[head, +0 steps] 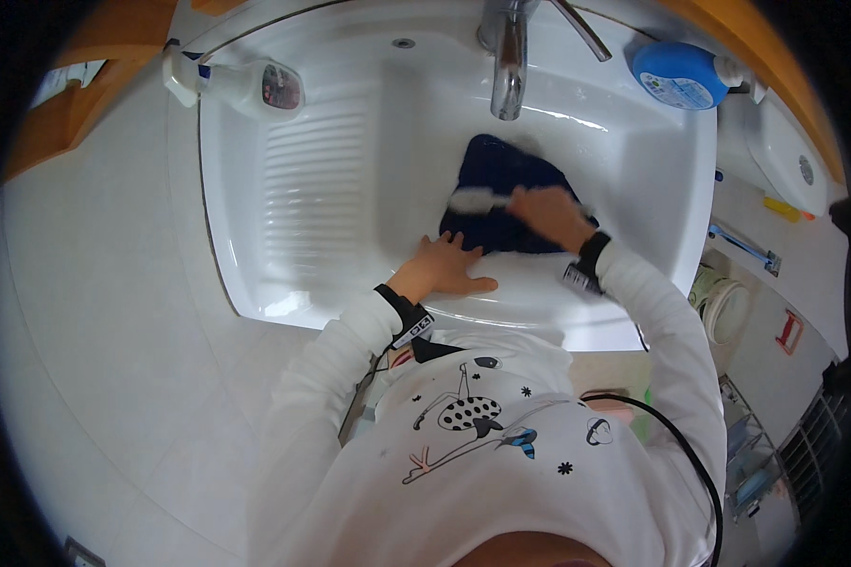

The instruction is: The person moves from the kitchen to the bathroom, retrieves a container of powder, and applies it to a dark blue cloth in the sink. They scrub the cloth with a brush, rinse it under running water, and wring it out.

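Observation:
A dark navy cloth (500,166) lies flat in the basin of a white laundry sink (411,269). My right hand (549,216) is closed around the handle of a white scrubbing brush (471,201), whose head is over the left part of the cloth; both look blurred. My left hand (447,268) rests with spread fingers at the cloth's lower left edge. Its fingertips touch the cloth, while the thumb points right over the white sink surface.
Above the cloth hangs a chrome faucet (509,85) with its lever. A ribbed washboard (312,184) is moulded into the sink's left side. A spray bottle (255,88) lies at the upper left, a blue detergent bottle (681,74) at the upper right. Right of the sink is a bucket (727,312).

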Demonstrator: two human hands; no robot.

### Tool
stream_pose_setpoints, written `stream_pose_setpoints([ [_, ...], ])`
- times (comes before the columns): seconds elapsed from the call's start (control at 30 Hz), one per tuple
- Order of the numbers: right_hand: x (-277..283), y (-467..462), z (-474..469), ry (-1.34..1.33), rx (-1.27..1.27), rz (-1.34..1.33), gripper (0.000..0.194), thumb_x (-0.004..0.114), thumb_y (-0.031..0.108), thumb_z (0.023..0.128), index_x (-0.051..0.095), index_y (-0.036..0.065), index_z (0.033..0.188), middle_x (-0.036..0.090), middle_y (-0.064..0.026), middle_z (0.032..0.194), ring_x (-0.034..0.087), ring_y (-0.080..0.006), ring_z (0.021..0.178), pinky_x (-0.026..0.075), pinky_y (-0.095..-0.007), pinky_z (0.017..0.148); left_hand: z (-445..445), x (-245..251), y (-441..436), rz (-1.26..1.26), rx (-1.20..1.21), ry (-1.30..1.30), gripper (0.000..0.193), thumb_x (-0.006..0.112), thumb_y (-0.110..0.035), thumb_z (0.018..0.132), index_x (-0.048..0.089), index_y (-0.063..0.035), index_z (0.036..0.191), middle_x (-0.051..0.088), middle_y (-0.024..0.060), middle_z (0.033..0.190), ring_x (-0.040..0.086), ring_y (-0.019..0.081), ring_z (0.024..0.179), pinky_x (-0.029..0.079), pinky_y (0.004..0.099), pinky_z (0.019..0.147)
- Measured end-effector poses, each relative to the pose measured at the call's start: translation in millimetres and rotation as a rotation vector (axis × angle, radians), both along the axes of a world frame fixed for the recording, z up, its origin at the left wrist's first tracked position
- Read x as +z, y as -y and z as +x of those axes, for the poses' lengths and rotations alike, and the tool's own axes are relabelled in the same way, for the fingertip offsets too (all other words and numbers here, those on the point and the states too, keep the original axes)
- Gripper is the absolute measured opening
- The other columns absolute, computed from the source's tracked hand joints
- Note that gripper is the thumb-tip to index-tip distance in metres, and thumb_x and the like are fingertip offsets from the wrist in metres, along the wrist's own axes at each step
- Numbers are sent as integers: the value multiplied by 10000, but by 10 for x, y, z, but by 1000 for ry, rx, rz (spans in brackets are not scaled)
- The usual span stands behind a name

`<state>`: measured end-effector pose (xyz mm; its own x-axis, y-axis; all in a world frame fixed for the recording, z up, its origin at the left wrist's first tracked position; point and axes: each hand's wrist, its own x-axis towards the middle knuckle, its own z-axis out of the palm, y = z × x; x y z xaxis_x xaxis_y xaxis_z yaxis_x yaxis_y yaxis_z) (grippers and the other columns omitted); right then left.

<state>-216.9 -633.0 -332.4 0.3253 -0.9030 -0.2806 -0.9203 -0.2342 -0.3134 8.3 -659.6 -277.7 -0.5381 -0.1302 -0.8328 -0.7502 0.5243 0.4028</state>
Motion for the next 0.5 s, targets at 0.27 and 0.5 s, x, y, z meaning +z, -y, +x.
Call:
stream_pose_setpoints([
  [0.27, -80, 405, -342, -76, -375, -230, 291, 495, 331, 929, 547, 63, 827, 601, -115, 567, 618, -304, 524, 488, -416, 479, -4, 3, 27, 12, -1, -9, 919, 394, -779, 733, 379, -163, 1414, 272, 261, 1457, 249, 411, 1358, 244, 580, 1043],
  [0.5, 29, 40, 12, -90, -4, -22, 272, 514, 341, 914, 558, 81, 845, 602, -95, 581, 626, -259, 527, 482, -384, 461, -48, 64, 64, 12, -71, 54, 877, 384, -752, 777, 356, -161, 1425, 279, 254, 1453, 247, 407, 1358, 200, 552, 1082],
])
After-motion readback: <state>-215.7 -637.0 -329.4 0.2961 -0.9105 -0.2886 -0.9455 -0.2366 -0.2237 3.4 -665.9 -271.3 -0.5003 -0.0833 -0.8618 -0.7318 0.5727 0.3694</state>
